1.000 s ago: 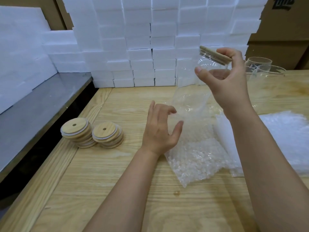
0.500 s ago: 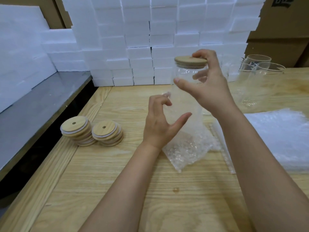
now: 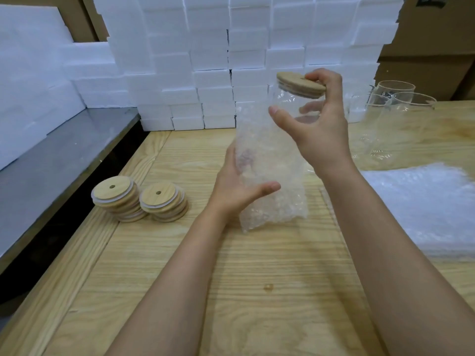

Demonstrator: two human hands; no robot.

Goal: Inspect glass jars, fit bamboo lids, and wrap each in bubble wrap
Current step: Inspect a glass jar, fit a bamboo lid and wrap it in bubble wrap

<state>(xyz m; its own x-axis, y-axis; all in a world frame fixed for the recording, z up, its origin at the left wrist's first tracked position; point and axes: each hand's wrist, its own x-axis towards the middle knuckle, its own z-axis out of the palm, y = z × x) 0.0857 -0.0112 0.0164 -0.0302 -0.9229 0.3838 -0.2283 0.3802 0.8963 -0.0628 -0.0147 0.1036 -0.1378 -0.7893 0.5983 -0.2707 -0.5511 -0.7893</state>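
- R hand was clamped on the glass jar near its top, fingertips on the bamboo lid.
- L hand, spread 0.5 s earlier, was now curled round the bubble wrap; jar had been sunk deeper in, above the table.
- Wrapping judged approx. half done.

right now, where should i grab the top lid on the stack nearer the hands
Pinch the top bamboo lid by its rim, coming from above with fingers on opposite edges. It is a thin disc lying flat on its stack, so only the edge offers a hold.
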